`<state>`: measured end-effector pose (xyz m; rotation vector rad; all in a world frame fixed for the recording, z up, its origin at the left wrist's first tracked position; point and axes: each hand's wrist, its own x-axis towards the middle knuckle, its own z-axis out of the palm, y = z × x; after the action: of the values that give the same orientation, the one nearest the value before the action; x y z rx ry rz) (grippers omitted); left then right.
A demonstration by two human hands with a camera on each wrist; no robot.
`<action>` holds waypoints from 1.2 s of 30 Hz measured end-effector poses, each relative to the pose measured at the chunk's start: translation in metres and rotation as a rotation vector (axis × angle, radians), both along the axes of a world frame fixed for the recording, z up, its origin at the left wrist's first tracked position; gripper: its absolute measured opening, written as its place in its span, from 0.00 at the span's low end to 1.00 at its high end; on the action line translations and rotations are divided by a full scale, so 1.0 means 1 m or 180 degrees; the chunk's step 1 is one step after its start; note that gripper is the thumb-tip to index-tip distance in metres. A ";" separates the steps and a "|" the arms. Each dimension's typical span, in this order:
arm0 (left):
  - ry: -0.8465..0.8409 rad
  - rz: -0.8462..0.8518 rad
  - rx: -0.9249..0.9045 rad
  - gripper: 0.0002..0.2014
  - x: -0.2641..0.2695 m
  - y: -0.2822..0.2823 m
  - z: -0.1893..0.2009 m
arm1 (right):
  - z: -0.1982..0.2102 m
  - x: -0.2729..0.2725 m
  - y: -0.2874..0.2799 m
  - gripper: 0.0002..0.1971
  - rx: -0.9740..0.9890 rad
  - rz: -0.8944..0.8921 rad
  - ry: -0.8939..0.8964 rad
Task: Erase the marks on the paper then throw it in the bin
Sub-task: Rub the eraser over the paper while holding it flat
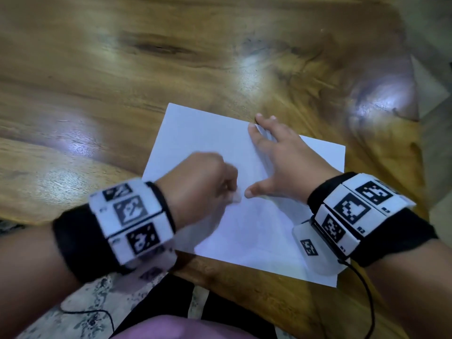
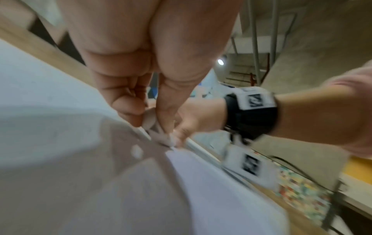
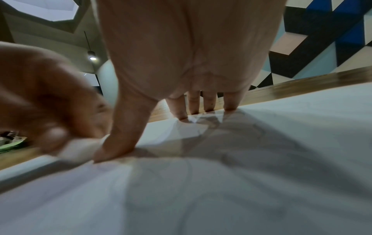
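White paper (image 1: 210,133) on wooden table (image 1: 97,81), eraser (image 1: 235,198) down.
My left hand (image 1: 198,184) pinches the eraser against the sheet; my right hand (image 1: 281,162) lies flat, fingers spread, pinning it.

Each wrist carried a black fabric band (image 1: 73,243) fitted with a white block of panels (image 1: 133,220), and each panel bore a black square coded marker. The right band (image 1: 401,236) held three such markers on its upper block (image 1: 354,211), with small printed labels beside them. A white housing (image 1: 315,250) with one more marker hung below that block. A thin black cable (image 1: 369,302) ran from the right unit, and another cable (image 1: 97,314) trailed below the left. A pink sleeve (image 2: 354,82) covered the right upper arm. Dark trousers (image 1: 176,299) and a pink garment (image 1: 181,329) showed at the lap.
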<state>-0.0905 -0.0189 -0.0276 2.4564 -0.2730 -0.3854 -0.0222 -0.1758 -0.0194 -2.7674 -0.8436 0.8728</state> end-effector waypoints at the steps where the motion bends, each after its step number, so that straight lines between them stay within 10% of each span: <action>1: -0.0073 0.0129 0.0039 0.07 0.007 -0.001 -0.002 | 0.000 0.000 0.000 0.60 -0.0001 -0.0002 -0.0003; 18: 0.0471 -0.0855 -0.0102 0.03 -0.048 -0.010 -0.005 | -0.001 0.001 -0.001 0.60 0.0028 0.0009 0.0023; 36: -0.0059 -0.0241 0.0032 0.06 -0.001 0.001 0.001 | -0.002 0.001 -0.001 0.60 0.0014 0.0044 0.0001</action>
<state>-0.0914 -0.0181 -0.0265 2.4657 -0.3738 -0.3972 -0.0210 -0.1768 -0.0209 -2.7608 -0.8645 0.8725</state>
